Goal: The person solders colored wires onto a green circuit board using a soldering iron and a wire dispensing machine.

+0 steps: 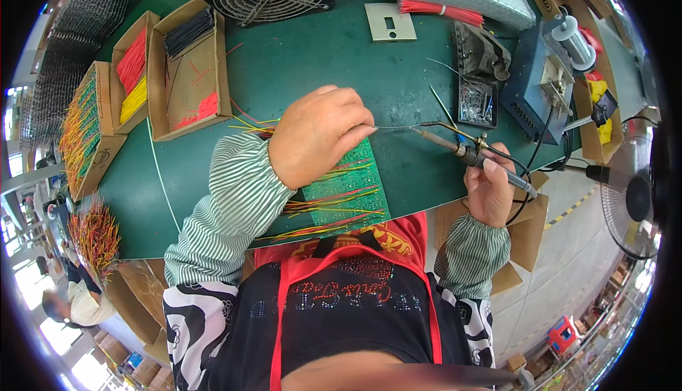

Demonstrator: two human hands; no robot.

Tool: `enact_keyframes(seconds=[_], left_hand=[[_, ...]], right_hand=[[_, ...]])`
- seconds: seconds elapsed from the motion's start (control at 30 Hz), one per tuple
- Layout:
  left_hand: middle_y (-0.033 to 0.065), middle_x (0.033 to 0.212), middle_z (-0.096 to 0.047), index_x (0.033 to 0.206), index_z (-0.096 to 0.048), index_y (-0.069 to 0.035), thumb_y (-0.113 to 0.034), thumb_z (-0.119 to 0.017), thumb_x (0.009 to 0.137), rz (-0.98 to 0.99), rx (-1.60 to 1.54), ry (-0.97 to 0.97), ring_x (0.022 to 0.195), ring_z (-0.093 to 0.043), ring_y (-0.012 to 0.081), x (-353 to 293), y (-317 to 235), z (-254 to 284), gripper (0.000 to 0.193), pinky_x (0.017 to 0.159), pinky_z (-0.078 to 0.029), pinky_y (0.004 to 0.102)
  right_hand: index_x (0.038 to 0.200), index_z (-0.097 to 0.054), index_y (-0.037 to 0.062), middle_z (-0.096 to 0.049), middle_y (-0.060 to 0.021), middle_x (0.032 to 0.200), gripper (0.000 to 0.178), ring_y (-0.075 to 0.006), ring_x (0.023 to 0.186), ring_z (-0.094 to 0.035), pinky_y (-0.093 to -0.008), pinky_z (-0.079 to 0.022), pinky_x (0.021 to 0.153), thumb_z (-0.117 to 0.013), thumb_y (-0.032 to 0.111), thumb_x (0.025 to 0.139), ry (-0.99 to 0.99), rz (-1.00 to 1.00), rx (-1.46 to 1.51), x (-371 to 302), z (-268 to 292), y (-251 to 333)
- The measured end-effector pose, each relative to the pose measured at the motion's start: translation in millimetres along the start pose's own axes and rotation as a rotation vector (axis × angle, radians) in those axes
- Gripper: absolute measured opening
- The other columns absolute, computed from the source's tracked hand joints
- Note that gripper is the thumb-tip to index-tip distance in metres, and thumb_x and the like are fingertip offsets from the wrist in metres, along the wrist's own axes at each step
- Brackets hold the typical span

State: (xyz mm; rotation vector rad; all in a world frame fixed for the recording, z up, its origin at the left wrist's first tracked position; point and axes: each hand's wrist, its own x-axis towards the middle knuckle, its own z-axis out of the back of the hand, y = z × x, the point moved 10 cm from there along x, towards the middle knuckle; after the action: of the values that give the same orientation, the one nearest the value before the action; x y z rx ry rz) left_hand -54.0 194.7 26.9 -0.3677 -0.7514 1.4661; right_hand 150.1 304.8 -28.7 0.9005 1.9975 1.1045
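With the green circuit board [366, 178] at the dial's centre, near the edge of the bench [284, 57], my left hand [323, 131] curls over it at eleven o'clock, thumb and finger pinched on a thin silvery strand [394, 127]. At three o'clock my right hand [491, 186] wraps a soldering iron [469, 155], its tip aimed toward ten. Should the iron slip along that line, my bare fingertips risk a burn; a dip toward seven could scorch the red and yellow wires [298, 207] strewn across the board. A jerk of the strand could pull the joint askew.
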Motion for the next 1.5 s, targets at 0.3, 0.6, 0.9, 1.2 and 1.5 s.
enact_keyframes(seconds=[0.3,0.6,0.9,1.2,1.5], left_hand=[[0.0058,0.075,-0.055,0.078,-0.061,-0.005,-0.012,-0.06,0.074,-0.001,0.027,-0.022,0.071,-0.052,0.0224,-3.3,1.6,3.5,0.008,0.067,-0.042,0.0323],[0.008,0.077,-0.055,0.079,-0.06,-0.003,-0.012,-0.062,0.072,0.068,-0.047,-0.134,0.074,-0.053,0.0242,-2.0,-7.1,15.0,0.011,0.066,-0.043,0.0333],[0.0081,0.078,-0.056,0.079,-0.06,-0.002,-0.009,-0.062,0.072,-0.013,-0.046,-0.107,0.074,-0.055,0.0235,2.8,-5.0,18.7,0.009,0.064,-0.044,0.032],[0.0071,0.08,-0.056,0.089,-0.058,-0.003,-0.01,-0.063,0.072,0.159,-0.062,-0.146,0.071,-0.055,0.0197,-8.8,13.9,38.5,0.019,0.063,-0.044,0.0296],[0.0004,0.082,-0.056,0.092,-0.055,0.001,-0.012,-0.059,0.082,0.493,-0.68,-0.089,0.072,-0.05,0.0045,-27.9,53.0,17.3,0.017,0.063,-0.042,0.0188]], right_hand=[[0.088,-0.05,0.0009,-0.054,-0.0087,0.063,0.016,-0.0141,0.05,-0.052,-0.0219,-0.04,0.041,-0.056,0.009,0.075,-0.053,0.009,0.036,-1.8,6.3,2.5],[0.089,-0.049,0.0025,-0.054,-0.0066,0.064,0.017,-0.0108,0.048,-0.048,-0.0208,-0.037,0.04,-0.055,0.014,0.077,-0.069,0.002,0.118,-1.7,11.0,3.0],[0.09,-0.047,0.0034,-0.054,-0.0065,0.065,0.019,-0.0101,0.049,-0.048,-0.0206,-0.038,0.041,-0.056,0.015,0.078,-0.063,-0.037,0.156,-1.8,6.6,-3.4],[0.093,-0.046,0.003,-0.055,-0.0115,0.072,0.026,-0.0173,0.056,-0.054,-0.025,-0.042,0.046,-0.061,0.008,0.073,0.086,0.221,-0.001,-13.1,-17.9,22.9],[0.1,-0.046,0.002,-0.054,-0.0183,0.082,0.035,-0.0206,0.063,-0.059,-0.0305,-0.05,0.056,-0.064,0.002,0.07,0.392,0.595,-0.245,-44.8,-61.8,51.9]])
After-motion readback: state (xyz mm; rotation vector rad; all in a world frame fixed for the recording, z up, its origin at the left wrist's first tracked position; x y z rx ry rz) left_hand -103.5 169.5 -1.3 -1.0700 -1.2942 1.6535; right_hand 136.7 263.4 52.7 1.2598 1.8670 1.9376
